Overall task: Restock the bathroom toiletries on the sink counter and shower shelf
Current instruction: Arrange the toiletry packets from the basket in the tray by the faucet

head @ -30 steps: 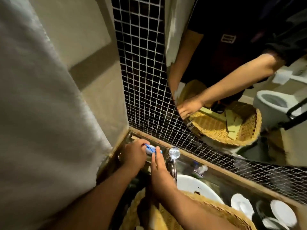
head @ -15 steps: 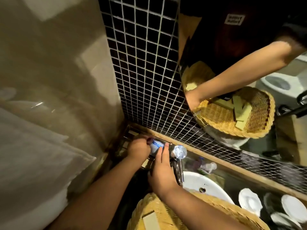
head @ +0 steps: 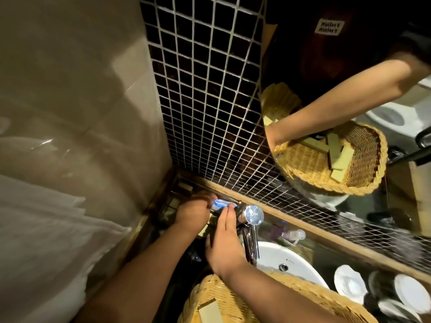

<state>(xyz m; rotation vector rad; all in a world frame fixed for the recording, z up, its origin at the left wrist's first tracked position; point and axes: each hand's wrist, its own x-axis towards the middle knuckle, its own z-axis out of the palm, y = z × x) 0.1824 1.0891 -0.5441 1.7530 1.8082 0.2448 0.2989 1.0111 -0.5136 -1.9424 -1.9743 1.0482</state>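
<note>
My left hand (head: 192, 212) grips a small white and blue packet (head: 220, 203) at the back left corner of the sink counter, over a dark compartmented tray (head: 173, 202). My right hand (head: 224, 238) reaches in beside it with straight fingers, and its fingertips touch the packet's near side. A woven wicker basket (head: 233, 299) sits at the bottom of the view under my right forearm, with a pale boxed toiletry (head: 210, 311) inside it.
A chrome tap (head: 250, 220) rises just right of my hands above the white basin (head: 279, 259). Small bottles (head: 289, 235) lie on the counter behind it. White dishes (head: 349, 283) sit at lower right. A mirror (head: 349, 113) above the tiled wall reflects the basket. White fabric (head: 46, 229) hangs at left.
The view has swung in closer to the corner. Both hands stay at the packet by the tap; my right fingertips have moved up against it.
</note>
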